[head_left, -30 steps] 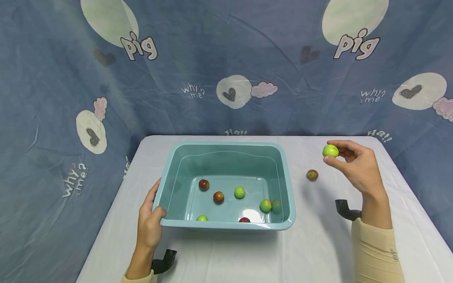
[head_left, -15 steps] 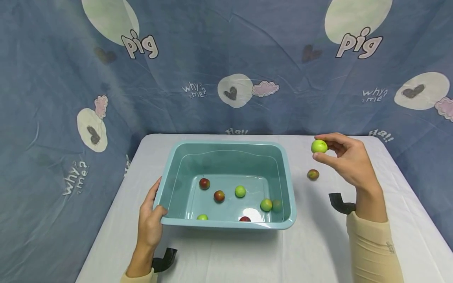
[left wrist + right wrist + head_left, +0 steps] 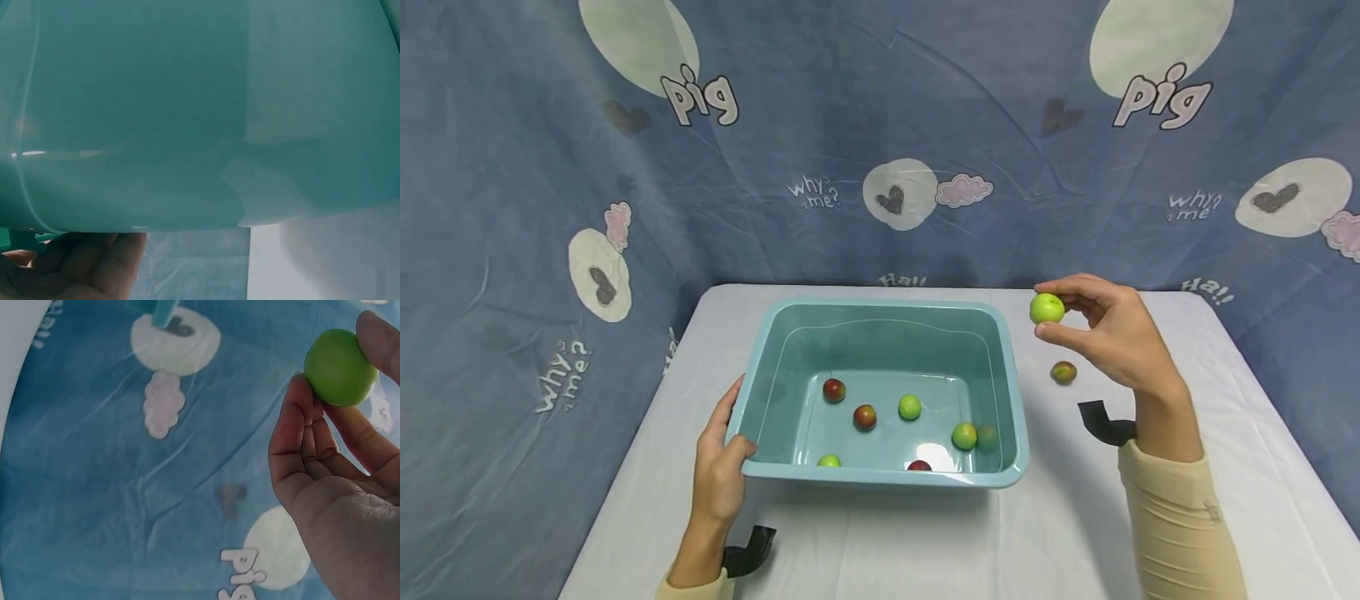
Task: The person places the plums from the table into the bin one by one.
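Observation:
Between the thumb and fingertips of my right hand is a small round green fruit, held up beyond the basin's right rim. The right wrist view shows this smooth green fruit pinched at the fingertips. My left hand grips the pale teal plastic basin at its near left corner, thumb over the rim and fingers along the outside. In the left wrist view the basin wall covers most of the frame, with curled fingers below it. Several green and red-brown fruits, among them a green one, lie inside.
One red-green fruit lies on the white tablecloth right of the basin, below my right hand. A blue printed curtain hangs behind the table and along its sides. Black curved pieces stick out at both wrists.
My right hand has moved left and slightly up with the green fruit, coming nearer the basin's far right corner. The left hand and the basin stay in place.

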`<state>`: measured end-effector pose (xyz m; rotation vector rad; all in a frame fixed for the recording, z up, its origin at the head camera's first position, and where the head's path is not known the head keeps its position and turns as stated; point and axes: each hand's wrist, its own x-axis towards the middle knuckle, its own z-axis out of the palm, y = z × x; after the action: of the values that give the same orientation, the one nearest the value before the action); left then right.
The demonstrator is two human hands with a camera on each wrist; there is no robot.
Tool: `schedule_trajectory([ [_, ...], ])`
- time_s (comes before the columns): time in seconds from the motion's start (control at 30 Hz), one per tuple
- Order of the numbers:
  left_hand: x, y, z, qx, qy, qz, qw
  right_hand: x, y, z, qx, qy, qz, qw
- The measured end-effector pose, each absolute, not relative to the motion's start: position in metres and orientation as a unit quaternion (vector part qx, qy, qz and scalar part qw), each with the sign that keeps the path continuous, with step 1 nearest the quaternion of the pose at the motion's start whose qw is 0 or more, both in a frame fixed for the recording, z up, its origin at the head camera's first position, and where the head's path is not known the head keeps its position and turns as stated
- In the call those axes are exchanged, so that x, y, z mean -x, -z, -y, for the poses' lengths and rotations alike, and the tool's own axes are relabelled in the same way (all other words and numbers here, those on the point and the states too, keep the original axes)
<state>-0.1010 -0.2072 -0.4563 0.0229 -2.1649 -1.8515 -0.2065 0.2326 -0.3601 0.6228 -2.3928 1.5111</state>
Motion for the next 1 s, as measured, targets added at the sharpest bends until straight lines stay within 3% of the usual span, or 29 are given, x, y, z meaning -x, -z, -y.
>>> schedule_trajectory([
  [1.0,0.101,0.457,0.205,-0.013,0.650,0.745,0.150,0.216,0.360,-0.195,-0.266,-0.460,0.844,0.081],
])
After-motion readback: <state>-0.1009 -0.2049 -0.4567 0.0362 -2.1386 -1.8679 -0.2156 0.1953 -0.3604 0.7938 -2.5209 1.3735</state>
